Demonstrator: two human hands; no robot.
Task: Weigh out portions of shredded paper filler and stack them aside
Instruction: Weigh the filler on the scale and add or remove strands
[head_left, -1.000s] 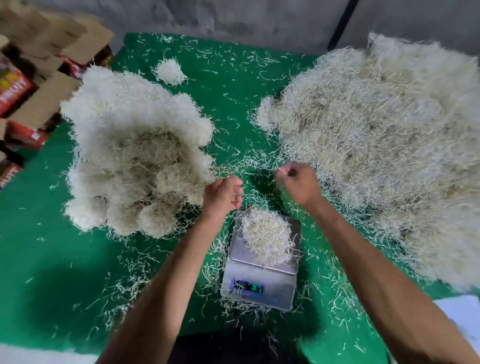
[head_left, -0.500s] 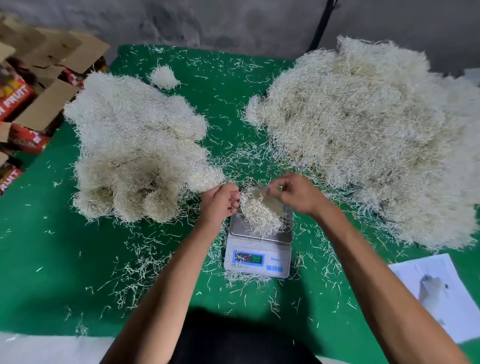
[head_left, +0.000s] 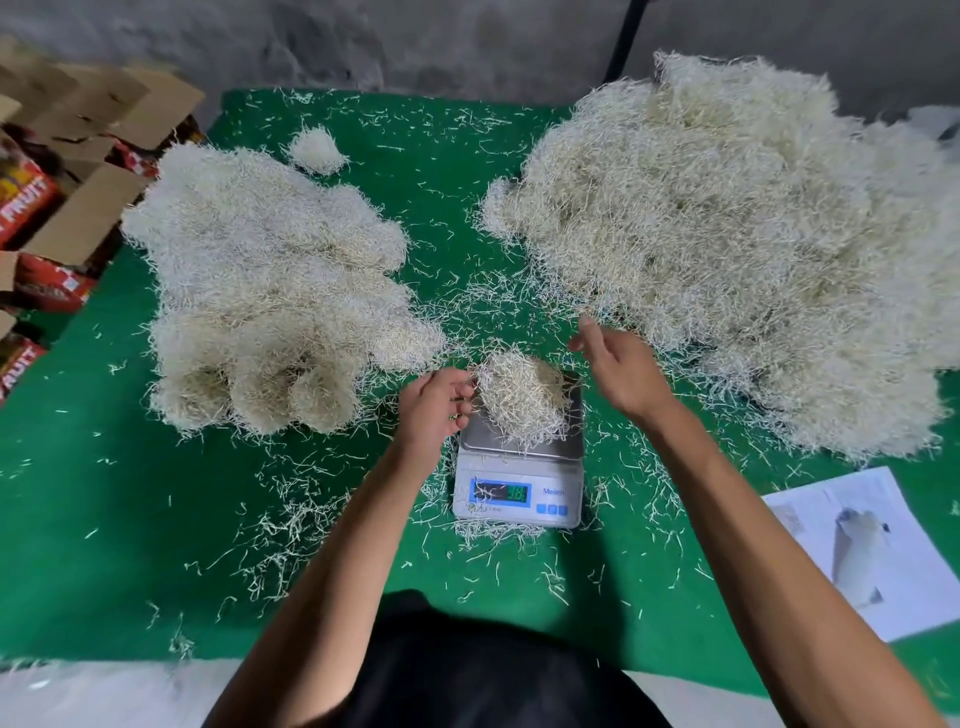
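A small digital scale stands on the green cloth with a lit display. A rounded portion of shredded paper rests on its steel pan. My left hand is at the portion's left side, fingers curled against it. Just right of the portion hovers my right hand, fingers apart and holding nothing. A large loose heap of shredded paper fills the right of the cloth. At the left lies a stack of weighed portions.
Open cardboard boxes with red printed cartons line the left edge. A small tuft of filler lies at the back. A printed white sheet lies at the right front. Loose strands litter the green cloth.
The portion has been gathered into a rounder mound on the pan. My right hand has let go of it and lifted to the right. The camera view has shifted downward.
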